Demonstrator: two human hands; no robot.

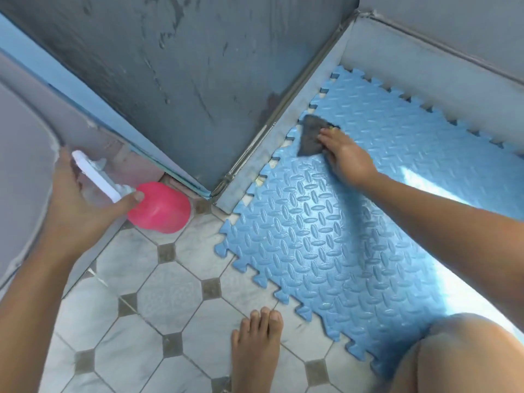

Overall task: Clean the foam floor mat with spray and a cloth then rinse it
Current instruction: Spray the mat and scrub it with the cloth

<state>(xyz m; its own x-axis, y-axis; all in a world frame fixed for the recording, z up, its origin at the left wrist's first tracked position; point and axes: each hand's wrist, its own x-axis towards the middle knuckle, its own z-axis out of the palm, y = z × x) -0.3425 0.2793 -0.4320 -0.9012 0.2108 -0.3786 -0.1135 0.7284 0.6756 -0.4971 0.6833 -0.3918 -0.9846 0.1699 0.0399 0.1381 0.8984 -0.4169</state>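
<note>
The foam floor mat point(340, 236), blue with a raised lozenge pattern and jigsaw edges, lies flat on the tiled floor point(158, 293), and its far-left edge touches a low grey ledge point(269, 143). A dark grey cloth point(310, 134) lies on the mat just beside that edge. The right hand point(346, 154) rests on it, palm down, with the fingers point(326, 133) laid fairly straight over the cloth's near part and pressing it to the foam. Most of the cloth spreads out beyond the fingertips toward the ledge. A small speck of yellow shows at the fingertips, but it is too blurred to tell what it is.

The left hand point(82, 202) is well apart from these fingers, off the mat and over the floor. It grips a spray bottle point(161, 208) tipped on its side. The thumb curls across the neck below the white trigger head point(96, 174) and the other fingers wrap round behind, out of sight. The pink body points past the thumb tip toward the corner where the ledge meets a scuffed grey panel point(184, 66).

On the near side of both hands, a bare foot point(255, 350) stands on the tiles just beside the mat's toothed edge, and a bent knee point(467, 353) is above the mat's near corner.
</note>
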